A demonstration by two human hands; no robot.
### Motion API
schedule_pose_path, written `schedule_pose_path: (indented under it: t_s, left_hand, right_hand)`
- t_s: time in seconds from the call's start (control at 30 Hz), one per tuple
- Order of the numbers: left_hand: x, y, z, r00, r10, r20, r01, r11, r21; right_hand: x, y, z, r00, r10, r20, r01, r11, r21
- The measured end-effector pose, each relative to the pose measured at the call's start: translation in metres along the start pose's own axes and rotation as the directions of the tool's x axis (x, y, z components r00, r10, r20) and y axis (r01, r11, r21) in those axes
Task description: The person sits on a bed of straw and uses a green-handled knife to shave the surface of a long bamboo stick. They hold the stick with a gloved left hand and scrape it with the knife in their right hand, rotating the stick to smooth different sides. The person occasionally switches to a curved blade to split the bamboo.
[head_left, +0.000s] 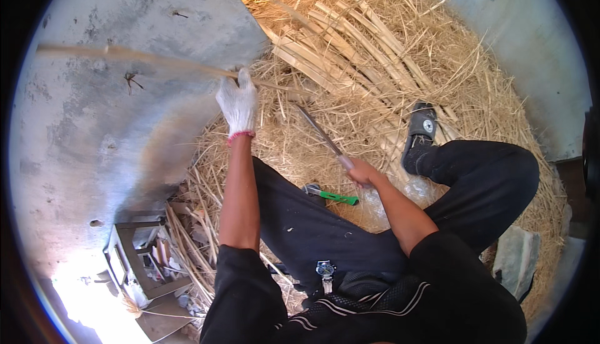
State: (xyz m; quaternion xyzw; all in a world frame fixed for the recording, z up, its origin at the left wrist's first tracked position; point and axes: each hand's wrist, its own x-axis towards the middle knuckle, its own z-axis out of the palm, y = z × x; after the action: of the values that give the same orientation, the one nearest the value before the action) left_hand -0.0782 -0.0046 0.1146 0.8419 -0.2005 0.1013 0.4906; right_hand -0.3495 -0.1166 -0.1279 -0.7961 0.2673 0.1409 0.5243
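Observation:
My left hand [237, 105], in a white knitted glove with a red cuff, is closed round a long thin bamboo strip [175, 64]. The strip reaches left across the wall, blurred at that end, while its shorter end points right over the shavings. Bare, my right hand [364, 173] grips the handle of a long, narrow-bladed knife [320, 130]. Its blade slants up and left, with the tip a little below the strip's right end and apart from it. A green utility knife [337, 197] lies by my left thigh, below my right hand.
Split bamboo strips [356, 47] lie in a stack on a deep bed of shavings [469, 75]. Grey walls [131, 19] rise left and right. A wooden frame [132, 263] with scraps stands at lower left. Clear plastic [375, 207] lies between my legs; my shoe [422, 122] rests by the stack.

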Motion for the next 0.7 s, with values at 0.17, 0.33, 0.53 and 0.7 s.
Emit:
schedule_pose_path:
  t_s: [0.17,0.33,0.53,0.7]
  left_hand:
    - [0.037,-0.004,-0.007,0.996,0.001,0.094,-0.013,0.991,0.131]
    - [0.030,0.010,0.004,0.986,-0.024,0.164,-0.029,0.951,0.309]
    - [0.036,0.003,-0.003,0.993,0.071,0.099,-0.104,0.914,0.392]
    - [0.039,0.004,-0.010,0.985,0.057,0.162,-0.111,0.929,0.353]
  right_hand:
    - [-0.020,-0.106,-0.126,0.968,0.211,0.135,-0.224,0.971,0.088]
    - [-0.074,-0.174,-0.161,0.996,0.090,-0.030,-0.088,0.994,0.063]
    - [-0.106,-0.207,-0.172,0.999,0.046,-0.007,-0.047,0.970,-0.237]
    - [-0.130,-0.226,-0.181,0.959,-0.044,-0.281,-0.033,0.964,-0.264]
